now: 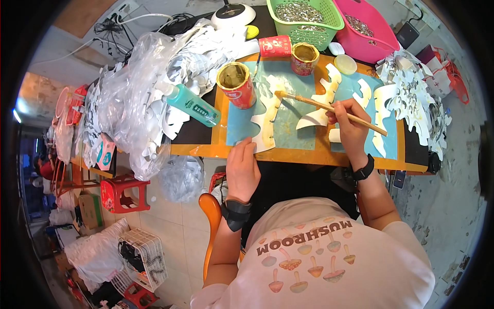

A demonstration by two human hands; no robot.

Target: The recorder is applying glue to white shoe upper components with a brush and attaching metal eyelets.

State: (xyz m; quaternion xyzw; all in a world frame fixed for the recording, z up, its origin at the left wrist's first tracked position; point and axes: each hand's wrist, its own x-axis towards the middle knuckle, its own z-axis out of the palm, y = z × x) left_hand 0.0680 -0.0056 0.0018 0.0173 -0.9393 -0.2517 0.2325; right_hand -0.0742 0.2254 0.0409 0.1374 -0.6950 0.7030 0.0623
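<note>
My right hand [352,126] is closed around the wooden handle of a brush [319,104]. The brush's tip touches the upper part of a white scalloped cut-out piece [268,119], which has yellowish smears along it. At the near end of that piece, by the table's front edge, my left hand [242,166] lies with its fingertips on it. Other white cut-outs [322,98] with yellowish smears lie on the blue sheet [302,135] to the right. Beyond the piece stand an open red can [245,97] with brownish paste inside and a smaller red can [304,64].
A teal pump bottle [194,105] lies left of the cans beside clear plastic bags [134,87] and heaped white cut-outs. Green [334,20] and pink [378,41] baskets of small metallic parts stand at the back. More cut-outs [414,108] are piled right. A red stool [122,194] stands lower left.
</note>
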